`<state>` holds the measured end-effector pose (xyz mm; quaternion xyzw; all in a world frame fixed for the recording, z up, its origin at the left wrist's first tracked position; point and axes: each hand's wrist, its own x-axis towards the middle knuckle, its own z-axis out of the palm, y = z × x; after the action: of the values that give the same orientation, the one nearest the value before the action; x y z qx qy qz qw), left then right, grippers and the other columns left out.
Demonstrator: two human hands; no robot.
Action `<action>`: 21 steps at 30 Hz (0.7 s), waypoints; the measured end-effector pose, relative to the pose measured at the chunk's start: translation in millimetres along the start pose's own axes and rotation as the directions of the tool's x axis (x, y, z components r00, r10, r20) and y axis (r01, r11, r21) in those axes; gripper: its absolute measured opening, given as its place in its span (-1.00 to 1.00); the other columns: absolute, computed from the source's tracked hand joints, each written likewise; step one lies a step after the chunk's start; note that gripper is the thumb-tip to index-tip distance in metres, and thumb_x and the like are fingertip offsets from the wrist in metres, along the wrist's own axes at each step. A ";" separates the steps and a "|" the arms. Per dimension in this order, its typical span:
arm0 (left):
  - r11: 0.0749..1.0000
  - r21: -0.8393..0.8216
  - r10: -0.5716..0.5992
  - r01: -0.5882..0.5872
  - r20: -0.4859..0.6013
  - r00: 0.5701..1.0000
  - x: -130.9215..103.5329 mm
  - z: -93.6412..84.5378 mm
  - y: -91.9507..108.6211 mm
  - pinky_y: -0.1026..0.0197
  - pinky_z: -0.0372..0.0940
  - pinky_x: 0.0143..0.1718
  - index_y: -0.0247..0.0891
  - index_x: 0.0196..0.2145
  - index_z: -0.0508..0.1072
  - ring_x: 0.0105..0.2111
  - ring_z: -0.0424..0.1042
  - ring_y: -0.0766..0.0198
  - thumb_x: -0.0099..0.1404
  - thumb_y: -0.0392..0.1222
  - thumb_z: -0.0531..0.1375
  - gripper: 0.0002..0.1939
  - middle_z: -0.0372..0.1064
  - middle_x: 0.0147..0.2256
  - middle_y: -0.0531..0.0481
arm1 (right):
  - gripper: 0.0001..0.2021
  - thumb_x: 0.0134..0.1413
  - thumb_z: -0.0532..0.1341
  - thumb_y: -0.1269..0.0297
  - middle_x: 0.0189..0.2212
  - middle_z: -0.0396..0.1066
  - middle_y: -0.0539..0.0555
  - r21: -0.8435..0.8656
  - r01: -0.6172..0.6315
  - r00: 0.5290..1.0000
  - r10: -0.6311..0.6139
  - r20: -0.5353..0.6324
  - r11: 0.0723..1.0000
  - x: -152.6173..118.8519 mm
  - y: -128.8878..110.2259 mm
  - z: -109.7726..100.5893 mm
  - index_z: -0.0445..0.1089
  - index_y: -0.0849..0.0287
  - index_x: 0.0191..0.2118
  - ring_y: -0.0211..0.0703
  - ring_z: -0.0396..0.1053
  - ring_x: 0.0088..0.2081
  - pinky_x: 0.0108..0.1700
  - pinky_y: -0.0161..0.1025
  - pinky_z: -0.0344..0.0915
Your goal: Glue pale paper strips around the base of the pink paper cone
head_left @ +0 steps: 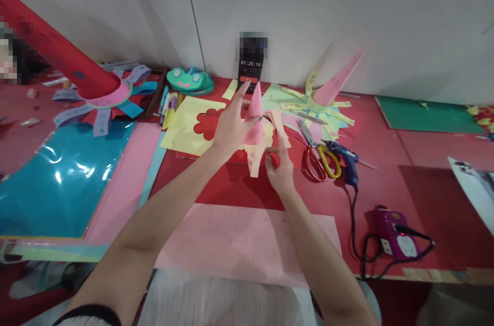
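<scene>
A small pink paper cone (256, 105) stands upright near the middle of the table. My left hand (233, 123) closes round it from the left, fingers and thumb on its sides. Pale peach paper strips spread out from the cone's base; one strip (254, 160) points toward me. On the right, my right hand (280, 164) is at another peach strip (277, 120), with its index finger stretched up along it and the thumb bent close to the other fingers. Yellow paper (185, 128) with a red flower shape lies left of the cone.
Scissors (315, 164), a blue glue gun (349, 161) and its cable lie to the right, near a purple power box (395, 236). A phone (250, 66) leans against the wall. Another pink cone (339, 79) stands behind right; a red cone (77, 58) rises at left.
</scene>
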<state>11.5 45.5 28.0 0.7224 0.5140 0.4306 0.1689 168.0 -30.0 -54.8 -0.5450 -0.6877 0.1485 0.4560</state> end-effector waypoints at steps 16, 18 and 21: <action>0.954 0.235 0.174 -0.183 0.059 0.983 -70.8 -11.5 -7.0 0.07 0.30 -0.09 -0.16 -0.19 0.36 -0.15 0.39 0.17 0.36 -0.18 0.09 -0.90 0.40 -0.22 -0.04 | -0.39 0.16 -0.01 0.43 -0.24 0.42 0.04 -0.065 0.069 0.980 -0.056 0.190 0.996 2.3 1.5 0.4 -0.09 -0.02 0.32 -0.15 0.36 -0.20 -0.09 -0.13 0.35; 0.946 0.261 0.150 -0.193 0.175 0.973 -85.0 -5.9 -15.5 0.08 0.30 -0.11 -0.17 -0.20 0.38 -0.19 0.40 0.17 0.35 -0.21 0.10 -0.91 0.39 -0.23 -0.03 | -0.38 0.14 0.00 0.45 -0.22 0.42 0.05 -0.102 0.092 0.977 -0.070 0.203 0.991 3.0 1.3 1.3 -0.06 -0.02 0.31 -0.12 0.34 -0.18 -0.07 -0.11 0.35; 0.950 0.250 0.127 -0.186 0.235 0.964 -95.1 4.3 -28.9 0.07 0.29 -0.10 -0.18 -0.19 0.40 -0.17 0.39 0.15 0.32 -0.23 0.14 -0.90 0.37 -0.23 -0.04 | -0.39 0.13 -0.01 0.45 -0.21 0.40 0.07 -0.158 0.110 0.975 -0.076 0.208 0.981 3.8 1.1 1.8 -0.01 -0.02 0.30 -0.08 0.32 -0.16 -0.07 -0.10 0.34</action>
<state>-11.9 -26.1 -36.9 0.8199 0.4870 0.2874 0.0889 167.3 -25.8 -54.8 -0.5310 -0.7651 0.1223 0.3431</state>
